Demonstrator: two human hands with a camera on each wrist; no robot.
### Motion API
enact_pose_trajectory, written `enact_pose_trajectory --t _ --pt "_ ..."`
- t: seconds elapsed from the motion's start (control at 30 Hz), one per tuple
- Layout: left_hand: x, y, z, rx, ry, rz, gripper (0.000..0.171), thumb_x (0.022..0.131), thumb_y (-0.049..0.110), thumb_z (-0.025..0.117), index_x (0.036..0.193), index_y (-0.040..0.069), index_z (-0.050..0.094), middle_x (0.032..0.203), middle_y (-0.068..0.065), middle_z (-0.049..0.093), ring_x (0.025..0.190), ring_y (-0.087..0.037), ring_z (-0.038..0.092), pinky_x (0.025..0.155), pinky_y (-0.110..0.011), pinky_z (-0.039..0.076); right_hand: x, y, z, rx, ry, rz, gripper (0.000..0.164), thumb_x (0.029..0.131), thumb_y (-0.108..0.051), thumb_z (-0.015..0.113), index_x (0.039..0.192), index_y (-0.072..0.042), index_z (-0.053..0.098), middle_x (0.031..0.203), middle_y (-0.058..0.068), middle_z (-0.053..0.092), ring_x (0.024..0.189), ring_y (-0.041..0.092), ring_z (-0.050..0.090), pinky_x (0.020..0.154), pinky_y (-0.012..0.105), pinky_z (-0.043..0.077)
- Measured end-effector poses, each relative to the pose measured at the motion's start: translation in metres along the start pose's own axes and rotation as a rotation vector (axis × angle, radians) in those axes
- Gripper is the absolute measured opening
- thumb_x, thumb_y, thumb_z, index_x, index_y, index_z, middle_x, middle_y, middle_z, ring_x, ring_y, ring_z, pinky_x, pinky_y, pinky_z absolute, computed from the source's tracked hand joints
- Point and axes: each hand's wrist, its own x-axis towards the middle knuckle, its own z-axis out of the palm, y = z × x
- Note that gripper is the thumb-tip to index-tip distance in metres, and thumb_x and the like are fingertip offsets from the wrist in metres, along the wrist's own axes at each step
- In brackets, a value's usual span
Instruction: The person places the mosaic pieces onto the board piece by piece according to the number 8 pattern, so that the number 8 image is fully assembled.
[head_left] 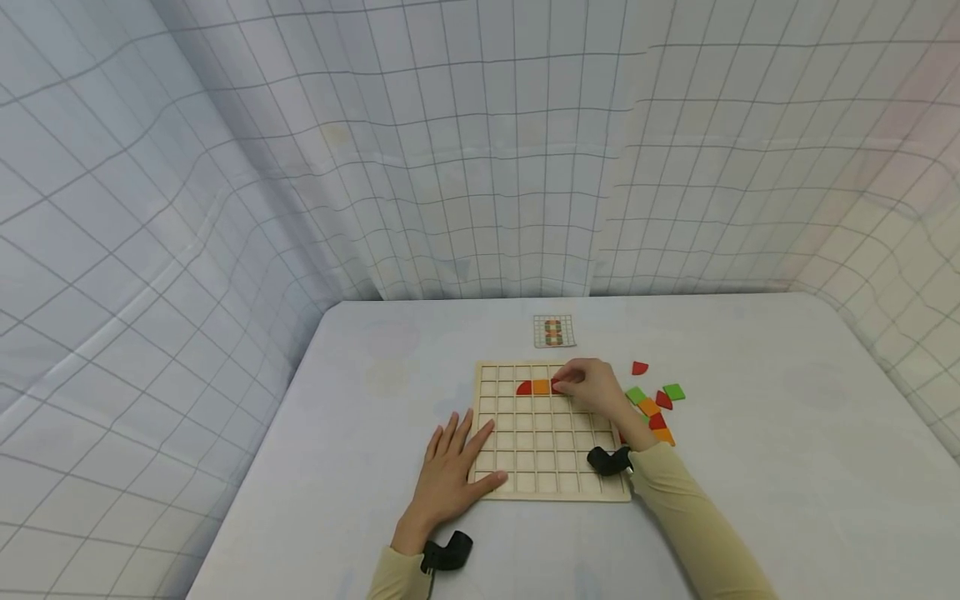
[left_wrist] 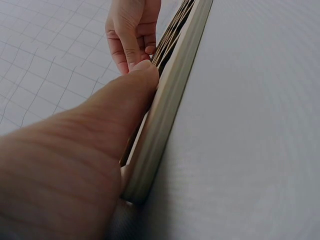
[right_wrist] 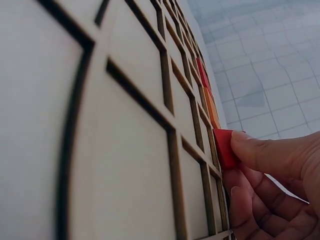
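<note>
A wooden grid board point(head_left: 525, 458) lies on the table. In its upper part sit a red quarter-circle tile point(head_left: 524, 388) and an orange square tile point(head_left: 541, 387), side by side. My right hand point(head_left: 592, 387) pinches another red tile point(right_wrist: 226, 148) between thumb and fingers at the cell right of the orange one; whether it is fully seated I cannot tell. My left hand point(head_left: 446, 475) rests at the board's lower left, fingers spread, with the thumb on its edge. In the left wrist view the thumb point(left_wrist: 115, 107) lies along the board's side.
A small pattern card point(head_left: 553, 332) with a coloured design on a grid lies behind the board. Right of the board are loose tiles: a red one point(head_left: 640, 367) apart, a green one point(head_left: 674, 392), an orange one point(head_left: 663, 436) and several others, partly behind my right forearm.
</note>
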Motion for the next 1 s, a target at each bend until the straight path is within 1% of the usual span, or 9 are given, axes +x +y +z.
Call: enact_pose_trajectory --t 0.17,0.4,0.6,0.7,0.9,1.0 --pt "0.000 0.000 0.000 0.002 0.012 0.007 0.075 0.087 0.057 0.057 0.149 0.019 0.036 0.154 -0.015 0.023 0.141 -0.036 0.012 0.111 -0.052 0.007 0.001 0.000 0.001 -0.001 -0.011 0.025 0.005 0.085 -0.011 0.073 0.088 -0.007 0.073 0.078 -0.002 0.067 0.071 0.014 0.062 0.067 0.034 0.051" --pt "0.000 0.001 0.000 -0.002 -0.006 -0.003 0.076 0.087 0.058 0.056 0.149 0.020 0.035 0.154 -0.014 0.021 0.142 -0.034 0.010 0.111 -0.050 0.005 0.000 -0.001 0.001 -0.032 -0.004 0.063 0.005 0.085 -0.011 0.073 0.088 -0.008 0.075 0.081 -0.001 0.068 0.074 0.016 0.062 0.071 0.036 0.051" --pt "0.000 0.001 0.001 -0.006 -0.011 -0.012 0.075 0.087 0.057 0.056 0.150 0.021 0.034 0.155 -0.012 0.019 0.142 -0.031 0.008 0.112 -0.048 0.003 -0.003 -0.005 0.004 -0.079 0.043 0.014 0.004 0.083 -0.009 0.074 0.081 -0.007 0.075 0.085 0.003 0.064 0.074 0.020 0.059 0.068 0.037 0.050" --pt "0.000 0.000 0.002 -0.001 -0.010 -0.011 0.075 0.087 0.058 0.056 0.150 0.021 0.034 0.155 -0.012 0.020 0.142 -0.032 0.009 0.112 -0.048 0.003 -0.005 -0.006 0.005 -0.086 0.055 -0.004 0.005 0.083 -0.008 0.074 0.078 -0.008 0.075 0.083 0.003 0.063 0.073 0.019 0.058 0.066 0.036 0.049" --pt "0.000 0.000 0.002 -0.001 -0.009 -0.017 0.076 0.087 0.058 0.056 0.149 0.021 0.034 0.155 -0.012 0.020 0.142 -0.031 0.009 0.112 -0.049 0.003 -0.008 -0.004 0.004 -0.088 0.027 -0.045 0.004 0.083 -0.010 0.074 0.084 -0.006 0.075 0.086 0.003 0.064 0.071 0.015 0.056 0.065 0.033 0.048" --pt "0.000 0.000 0.002 -0.002 -0.012 -0.020 0.076 0.087 0.058 0.056 0.150 0.021 0.034 0.155 -0.012 0.020 0.142 -0.031 0.008 0.112 -0.048 0.003 -0.011 -0.004 0.003 -0.083 0.009 -0.061 0.006 0.083 -0.011 0.074 0.088 -0.008 0.075 0.088 0.001 0.066 0.071 0.013 0.057 0.065 0.032 0.048"
